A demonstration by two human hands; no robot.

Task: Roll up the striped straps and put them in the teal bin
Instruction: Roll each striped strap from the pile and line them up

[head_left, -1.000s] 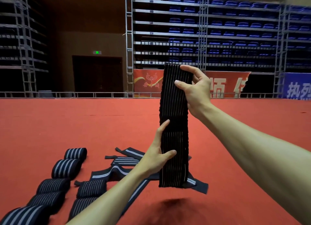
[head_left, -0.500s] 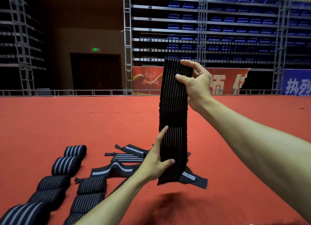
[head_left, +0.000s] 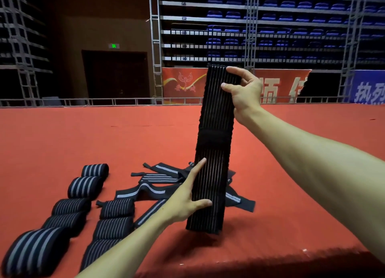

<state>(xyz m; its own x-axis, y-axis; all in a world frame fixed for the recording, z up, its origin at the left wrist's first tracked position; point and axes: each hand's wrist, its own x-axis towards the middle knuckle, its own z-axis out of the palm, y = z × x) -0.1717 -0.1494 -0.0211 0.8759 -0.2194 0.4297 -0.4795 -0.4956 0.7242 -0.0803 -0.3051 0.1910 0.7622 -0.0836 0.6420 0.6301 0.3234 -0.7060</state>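
Note:
I hold a long black strap with thin pale stripes [head_left: 214, 144] upright above a red table [head_left: 62, 144]. My right hand [head_left: 243, 92] pinches its top end between thumb and fingers. My left hand [head_left: 187, 198] holds its lower part, thumb across the front and fingers behind. Its bottom edge hangs just above the table. Behind it lies a heap of unrolled striped straps [head_left: 158, 184]. Several rolled striped straps [head_left: 85, 186] lie in rows at the left. No teal bin is in view.
The red table stretches far back to a metal rail [head_left: 83, 100]. Its near edge runs along the bottom right. Beyond stand banners and tiers of blue seats.
The strap and both hands have stayed almost in place. My left hand has slid slightly lower along the strap.

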